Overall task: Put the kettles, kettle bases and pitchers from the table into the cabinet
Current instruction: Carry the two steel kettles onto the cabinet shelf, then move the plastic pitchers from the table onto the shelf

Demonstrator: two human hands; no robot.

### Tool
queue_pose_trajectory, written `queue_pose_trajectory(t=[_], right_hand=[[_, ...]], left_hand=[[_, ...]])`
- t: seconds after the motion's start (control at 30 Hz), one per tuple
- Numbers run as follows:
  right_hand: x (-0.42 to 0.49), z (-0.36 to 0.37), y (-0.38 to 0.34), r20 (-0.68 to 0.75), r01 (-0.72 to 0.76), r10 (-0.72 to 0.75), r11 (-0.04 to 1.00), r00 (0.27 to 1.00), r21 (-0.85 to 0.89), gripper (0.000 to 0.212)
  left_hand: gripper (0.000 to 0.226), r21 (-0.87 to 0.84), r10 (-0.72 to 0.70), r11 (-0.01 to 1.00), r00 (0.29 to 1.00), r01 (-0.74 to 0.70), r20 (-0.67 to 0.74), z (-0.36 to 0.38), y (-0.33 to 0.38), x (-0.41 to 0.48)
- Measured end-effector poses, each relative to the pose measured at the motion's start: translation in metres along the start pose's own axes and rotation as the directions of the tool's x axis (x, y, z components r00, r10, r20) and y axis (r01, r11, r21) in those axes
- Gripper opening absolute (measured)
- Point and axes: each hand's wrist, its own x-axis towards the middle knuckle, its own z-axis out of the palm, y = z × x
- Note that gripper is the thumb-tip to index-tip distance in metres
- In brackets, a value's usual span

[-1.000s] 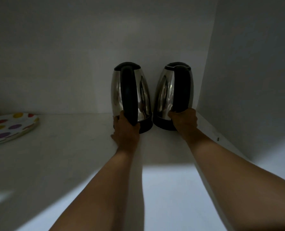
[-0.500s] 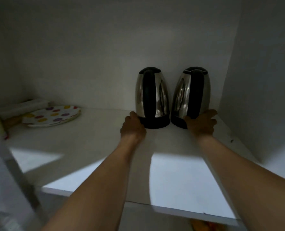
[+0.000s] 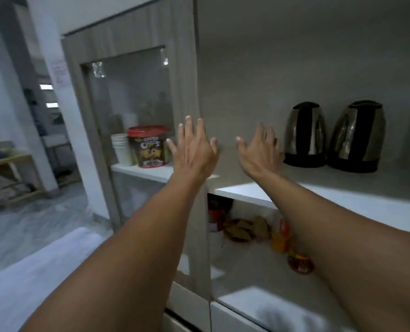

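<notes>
Two steel kettles with black handles stand side by side on black bases at the back of the white cabinet shelf [image 3: 343,200]: the left kettle [image 3: 305,135] and the right kettle [image 3: 358,136]. My left hand [image 3: 194,149] is raised with fingers spread, in front of the cabinet's middle post, holding nothing. My right hand [image 3: 259,152] is also spread and empty, just left of the left kettle and clear of it.
A glass cabinet door [image 3: 132,111] stands to the left, with a red-lidded snack tub [image 3: 149,146] and stacked paper cups [image 3: 121,146] behind it. The lower shelf holds jars and packets [image 3: 280,236]. A white surface [image 3: 31,271] lies at the lower left.
Both hands have let go of the kettles and pulled back out of the cabinet with fingers spread. My view has swung left and backed away, so the glass door and room show.
</notes>
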Motion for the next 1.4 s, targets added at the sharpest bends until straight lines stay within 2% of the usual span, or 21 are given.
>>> queue_pose_trajectory(t=[0.1, 0.23, 0.33, 0.43, 0.53, 0.63, 0.87, 0.93, 1.07, 1.2, 1.3, 1.4], right_hand=[[-0.048, 0.019, -0.068, 0.124, 0.126, -0.132, 0.99, 0.983, 0.059, 0.071], [-0.11, 0.051, -0.158, 0.264, 0.264, -0.302, 0.95, 0.916, 0.169, 0.072], [-0.162, 0.075, -0.222, 0.348, 0.371, -0.433, 0.899, 0.831, 0.233, 0.072], [-0.22, 0.098, -0.277, 0.425, 0.449, -0.557, 0.829, 0.714, 0.334, 0.069], [-0.285, 0.123, -0.321, 0.486, 0.496, -0.662, 0.749, 0.57, 0.439, 0.068], [-0.35, 0.143, -0.353, 0.536, 0.525, -0.746, 0.663, 0.396, 0.534, 0.066], [-0.463, 0.181, -0.392, 0.575, 0.519, -0.817, 0.502, 0.024, 0.691, 0.062], [-0.49, 0.19, -0.397, 0.59, 0.493, -0.806, 0.497, -0.041, 0.714, 0.063], [-0.541, 0.204, -0.4, 0.599, 0.475, -0.785, 0.472, -0.157, 0.743, 0.054], [-0.579, 0.22, -0.416, 0.642, 0.43, -0.749, 0.532, -0.162, 0.729, 0.053], [-0.607, 0.234, -0.435, 0.696, 0.367, -0.71, 0.622, -0.107, 0.691, 0.053], [-0.635, 0.246, -0.451, 0.792, 0.287, -0.609, 0.752, -0.045, 0.594, 0.056]], left_hand=[[0.064, 0.088, -0.146, 0.985, 0.988, 0.149, -0.043, -0.062, -0.07, -0.031], [0.064, 0.23, -0.301, 0.917, 0.944, 0.326, -0.137, -0.147, -0.157, -0.074], [0.061, 0.323, -0.403, 0.826, 0.885, 0.461, -0.233, -0.208, -0.21, -0.115], [0.057, 0.379, -0.503, 0.713, 0.807, 0.589, -0.309, -0.26, -0.258, -0.162], [0.056, 0.407, -0.611, 0.568, 0.698, 0.715, -0.374, -0.302, -0.301, -0.218], [0.053, 0.399, -0.699, 0.393, 0.551, 0.828, -0.455, -0.332, -0.333, -0.276], [0.045, 0.28, -0.787, 0.073, 0.227, 0.957, -0.573, -0.369, -0.369, -0.376], [0.042, 0.24, -0.798, -0.001, 0.144, 0.971, -0.585, -0.371, -0.376, -0.4], [0.043, 0.202, -0.83, -0.1, 0.03, 0.974, -0.556, -0.374, -0.391, -0.437], [0.044, 0.199, -0.856, -0.115, 0.004, 0.973, -0.518, -0.381, -0.419, -0.455], [0.045, 0.193, -0.882, -0.112, -0.008, 0.975, -0.471, -0.387, -0.451, -0.47], [0.049, 0.168, -0.921, -0.117, -0.044, 0.979, -0.386, -0.388, -0.486, -0.487]])
